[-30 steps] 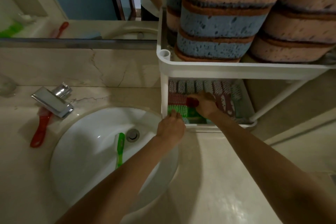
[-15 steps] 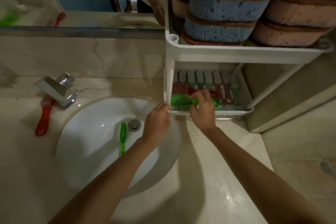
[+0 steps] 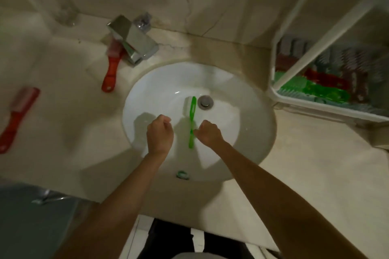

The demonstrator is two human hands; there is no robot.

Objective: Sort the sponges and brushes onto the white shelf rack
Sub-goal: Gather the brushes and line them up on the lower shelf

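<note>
A green brush lies in the white sink basin, its white bristle head beside the drain. My right hand is in the basin, fingertips pinched on the middle of the brush handle. Just left of the brush, my left hand hovers curled in a loose fist, holding nothing. A red brush lies on the counter, partly under the chrome faucet. Another red brush rests at the far left. The white shelf rack stands at the right, with green and red brushes in its lower tray.
The marble counter wraps around the sink, with a wall behind it. A clear glass stands at the back left. A grey surface sits at the lower left. The rack's slanted white post crosses over its tray.
Both hands have left the rack's lower tray, where a green brush now lies, and dropped into the sink. The view has swung down and left; the sponges on the upper shelf are out of frame.
</note>
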